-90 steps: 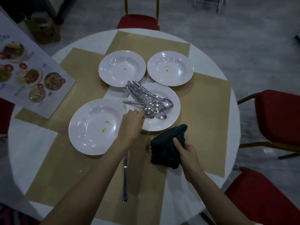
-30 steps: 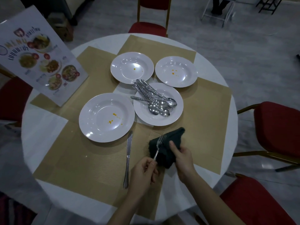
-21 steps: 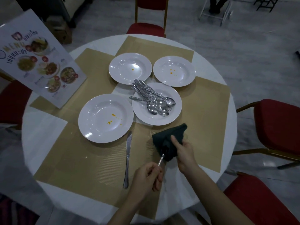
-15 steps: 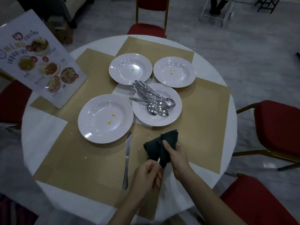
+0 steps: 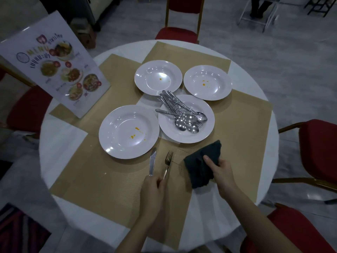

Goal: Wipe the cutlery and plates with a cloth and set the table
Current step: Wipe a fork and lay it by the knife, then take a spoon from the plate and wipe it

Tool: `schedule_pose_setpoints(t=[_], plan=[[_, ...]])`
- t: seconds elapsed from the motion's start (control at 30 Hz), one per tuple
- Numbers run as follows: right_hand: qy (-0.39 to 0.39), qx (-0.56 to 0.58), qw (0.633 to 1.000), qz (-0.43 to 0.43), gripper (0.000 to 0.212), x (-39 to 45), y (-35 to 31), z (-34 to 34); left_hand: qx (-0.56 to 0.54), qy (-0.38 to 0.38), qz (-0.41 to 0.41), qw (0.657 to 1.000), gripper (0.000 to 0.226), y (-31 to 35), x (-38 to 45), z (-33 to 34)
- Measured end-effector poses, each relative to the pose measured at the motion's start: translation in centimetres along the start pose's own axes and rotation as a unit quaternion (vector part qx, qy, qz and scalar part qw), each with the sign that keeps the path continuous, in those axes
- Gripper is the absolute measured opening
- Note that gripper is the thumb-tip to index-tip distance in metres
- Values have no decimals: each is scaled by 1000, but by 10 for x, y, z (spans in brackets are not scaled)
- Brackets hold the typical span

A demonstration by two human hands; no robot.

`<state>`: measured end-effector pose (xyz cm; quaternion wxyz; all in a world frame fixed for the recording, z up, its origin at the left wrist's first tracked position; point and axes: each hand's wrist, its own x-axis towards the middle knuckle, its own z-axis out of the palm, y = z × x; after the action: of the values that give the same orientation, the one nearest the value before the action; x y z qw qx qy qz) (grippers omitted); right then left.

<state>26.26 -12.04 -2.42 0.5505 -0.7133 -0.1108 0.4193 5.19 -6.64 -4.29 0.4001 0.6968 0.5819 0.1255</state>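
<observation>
Fork (image 5: 168,162) on near placemat (image 5: 102,181), just right of knife (image 5: 152,163), tines pointing away. Left hand (image 5: 152,190) pinches handle end; whether fork is fully down, can't tell. Judged light, stiff, slick metal; grip at handle, not tines. Right hand (image 5: 221,172) curled round dark cloth (image 5: 201,166), soft, bunched. Knife handle hidden under left hand. Cutlery pile (image 5: 180,111) on plate (image 5: 204,133) tangled, count unclear. Orange specks on stained plate (image 5: 113,132).

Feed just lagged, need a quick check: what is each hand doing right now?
Left hand: closed on the fork handle, beside the knife.
Right hand: closed on the dark cloth.
</observation>
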Motion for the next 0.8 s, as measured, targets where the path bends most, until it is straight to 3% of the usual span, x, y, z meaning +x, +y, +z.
schedule_pose_setpoints(t=[0.17, 0.6, 0.8], plan=[[-42, 10, 999, 19, 23, -10, 9, 7, 53, -15, 4, 998, 16, -1, 13, 4], [-44, 37, 997, 56, 27, 2, 12, 7, 69, -4, 82, 994, 17, 2, 10, -4], [-65, 40, 995, 56, 29, 10, 5, 3, 86, 33, 217, 972, 7, 61, 96, -7]])
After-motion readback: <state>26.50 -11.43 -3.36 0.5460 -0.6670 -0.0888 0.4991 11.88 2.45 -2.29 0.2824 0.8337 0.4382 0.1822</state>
